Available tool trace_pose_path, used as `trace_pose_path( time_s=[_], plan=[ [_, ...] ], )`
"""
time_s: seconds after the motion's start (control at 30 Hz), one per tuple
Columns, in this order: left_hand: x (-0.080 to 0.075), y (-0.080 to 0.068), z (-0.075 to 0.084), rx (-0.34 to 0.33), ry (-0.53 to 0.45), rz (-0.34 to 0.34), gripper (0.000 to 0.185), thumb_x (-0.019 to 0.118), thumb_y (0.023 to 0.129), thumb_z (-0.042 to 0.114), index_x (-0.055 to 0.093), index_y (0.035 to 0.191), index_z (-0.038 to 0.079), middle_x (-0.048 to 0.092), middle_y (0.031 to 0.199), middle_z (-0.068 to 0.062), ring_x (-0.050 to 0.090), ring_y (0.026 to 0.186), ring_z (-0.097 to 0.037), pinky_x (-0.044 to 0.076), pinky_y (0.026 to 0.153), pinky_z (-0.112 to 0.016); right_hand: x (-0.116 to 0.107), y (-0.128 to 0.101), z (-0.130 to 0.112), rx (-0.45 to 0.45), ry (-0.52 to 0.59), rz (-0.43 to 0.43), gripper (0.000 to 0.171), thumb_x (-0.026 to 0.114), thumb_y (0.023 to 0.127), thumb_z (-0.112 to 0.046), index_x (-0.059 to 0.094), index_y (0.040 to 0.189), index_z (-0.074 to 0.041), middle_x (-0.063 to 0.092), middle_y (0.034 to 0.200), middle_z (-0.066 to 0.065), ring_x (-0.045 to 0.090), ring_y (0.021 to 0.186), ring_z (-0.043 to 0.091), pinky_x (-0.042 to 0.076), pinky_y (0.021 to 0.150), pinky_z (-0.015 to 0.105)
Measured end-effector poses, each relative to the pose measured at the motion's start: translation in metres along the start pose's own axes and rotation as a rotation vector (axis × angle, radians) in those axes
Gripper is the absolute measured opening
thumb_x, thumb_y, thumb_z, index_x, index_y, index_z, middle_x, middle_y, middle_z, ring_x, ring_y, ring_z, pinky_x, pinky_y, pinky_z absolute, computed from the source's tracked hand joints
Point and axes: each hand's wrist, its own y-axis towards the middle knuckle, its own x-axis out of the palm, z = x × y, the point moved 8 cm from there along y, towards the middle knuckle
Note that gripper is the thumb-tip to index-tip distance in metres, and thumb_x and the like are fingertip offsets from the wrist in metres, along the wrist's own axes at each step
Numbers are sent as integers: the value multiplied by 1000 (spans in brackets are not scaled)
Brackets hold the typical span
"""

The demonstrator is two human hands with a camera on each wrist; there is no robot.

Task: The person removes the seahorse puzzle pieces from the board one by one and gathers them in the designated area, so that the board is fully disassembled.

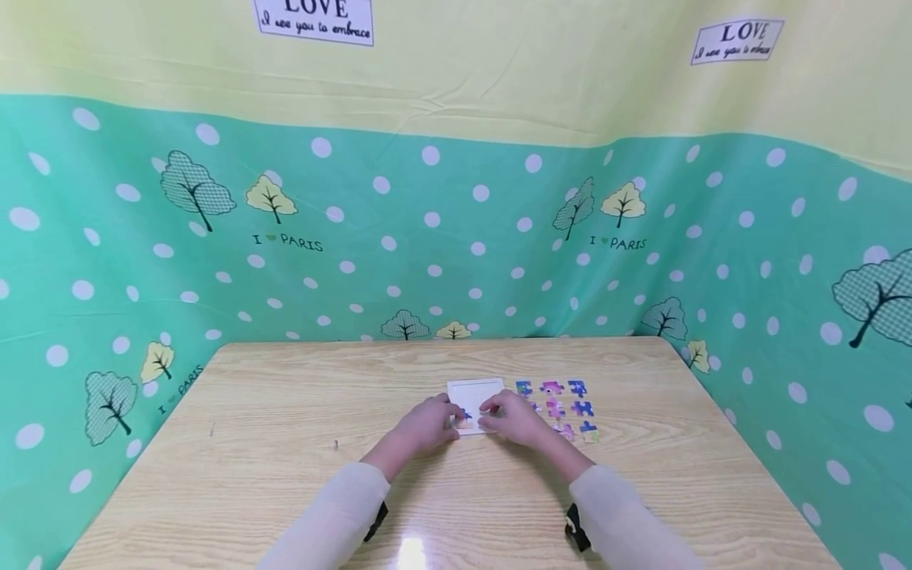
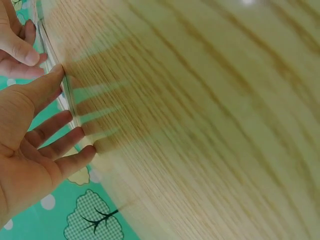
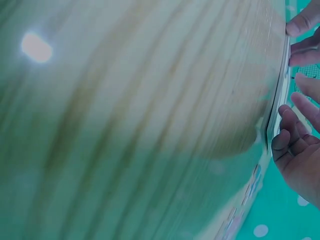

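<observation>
In the head view a white puzzle tray (image 1: 473, 392) lies on the table, with blue and pale orange puzzle pieces (image 1: 465, 415) in its lower left corner. My left hand (image 1: 427, 425) is at the tray's left edge. Its fingers are spread and fairly straight in the left wrist view, the thumb against the edge. Over the tray's lower right side is my right hand (image 1: 518, 419), thumb and index finger apart, other fingers bent in the right wrist view. No piece shows between its fingertips. Beside the tray lie several loose puzzle pieces (image 1: 552, 388), some partly hidden by the right hand.
The wooden table (image 1: 285, 412) reaches back to a green and yellow curtain (image 1: 456, 214) printed with dots and trees. A small dark mark (image 1: 336, 445) is on the table left of the hands. Bands with black devices circle both wrists.
</observation>
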Motion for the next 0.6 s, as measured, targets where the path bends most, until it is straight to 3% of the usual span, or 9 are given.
trace_pose_path(
  time_s=[0.1, 0.6],
  plan=[
    [0, 0, 1, 10, 2, 3, 28, 71, 82, 22, 68, 108, 13, 58, 96, -4, 50, 74, -11, 50, 72, -26, 5, 3, -2, 4, 2, -9, 27, 69, 83, -24, 68, 103, -6, 62, 92, 5, 56, 84, 14, 50, 74, 27],
    [-1, 1, 0, 16, -17, 17, 29, 72, 81, 22, 68, 107, 12, 59, 95, -5, 52, 75, -12, 51, 73, -29, 21, 15, -6, 4, 1, -23, 37, 75, 77, -27, 68, 109, -9, 54, 85, 2, 49, 77, 12, 44, 66, 23]
  ],
)
